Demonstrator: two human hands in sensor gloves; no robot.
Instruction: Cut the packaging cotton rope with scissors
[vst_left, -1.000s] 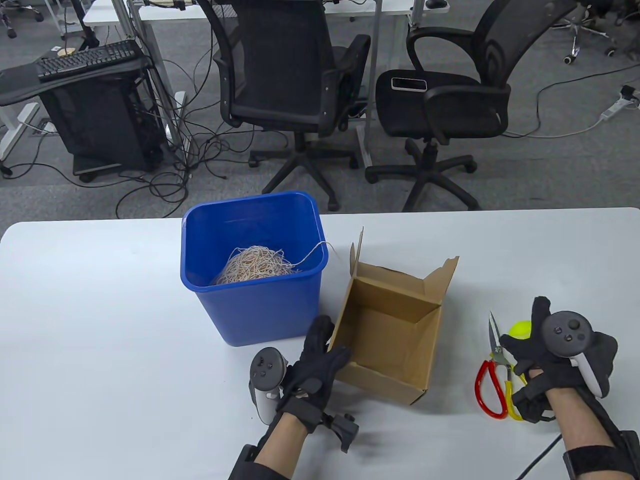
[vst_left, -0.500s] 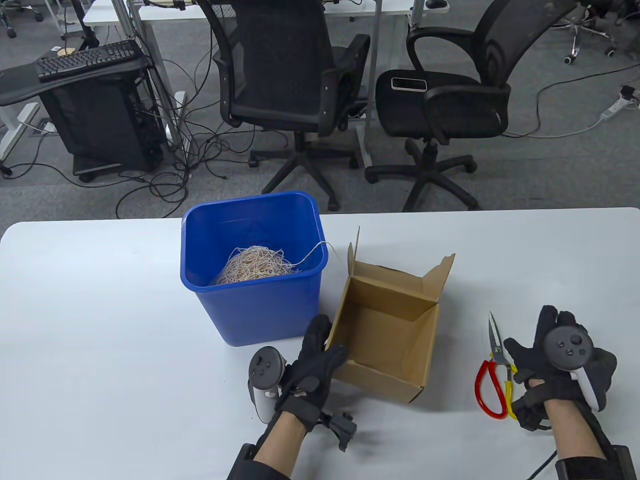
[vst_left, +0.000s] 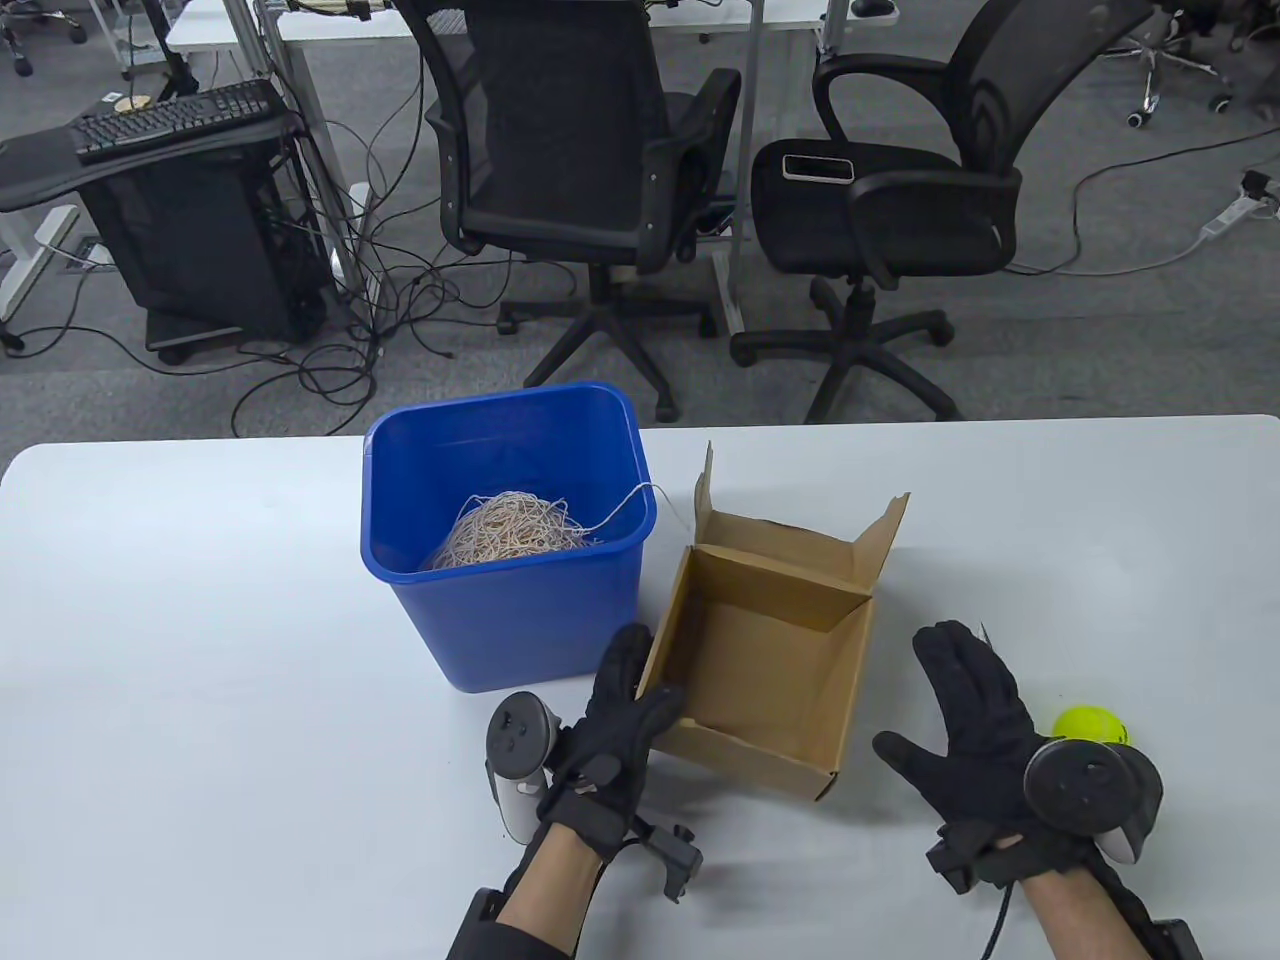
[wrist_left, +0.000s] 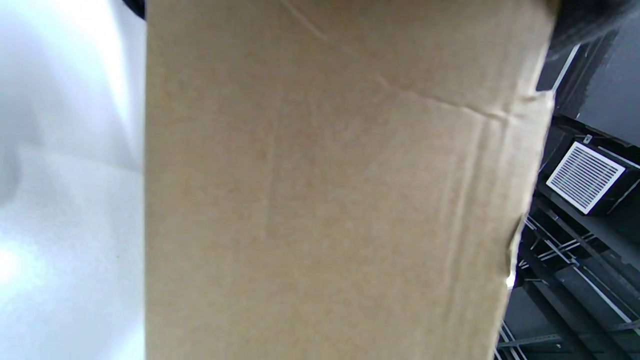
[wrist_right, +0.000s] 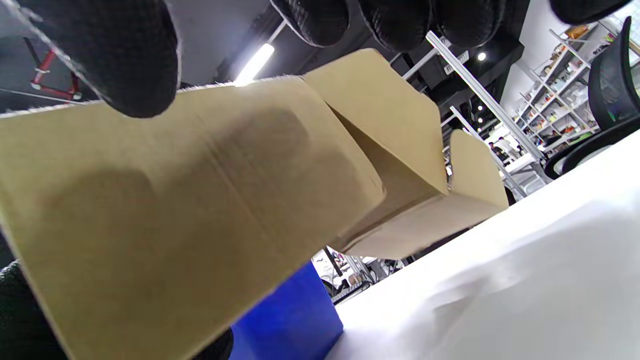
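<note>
1. Landmark: the open cardboard box (vst_left: 770, 650) on the white tabletop (vst_left: 200, 620). Everything below is placed relative to it.
2. Left hand (vst_left: 615, 745) grasps the box's near-left corner, thumb along the outside wall. The left wrist view shows only cardboard, so finger detail is hidden there.
3. Right hand (vst_left: 965, 725) is released, fingers spread, palm down, just right of the box and not touching it. In the right wrist view the fingertips (wrist_right: 125, 60) hang close to the box wall.
4. Cotton rope (vst_left: 515, 535): a tangled ball inside the blue bin (vst_left: 460, 620), which stands just left of the box. One loose strand (vst_left: 640, 495) trails over the bin rim toward the box.
5. Scissors: not clearly visible now. Only a thin tip seems to show beside the right hand's fingers, so they are likely under that hand; I cannot confirm this.
6. A yellow-green ball (vst_left: 1090, 722) sits right of the box, beside the right wrist.
7. Step in hand, as I read it: squaring the box on the tabletop with both hands. To do it well:
   - Bring the right palm flat against the right wall, opposite the left grip.
   - Push evenly, or the box will skew.
   - Keep the flaps clear of the trailing strand.
8. Cutting has not started.
</note>
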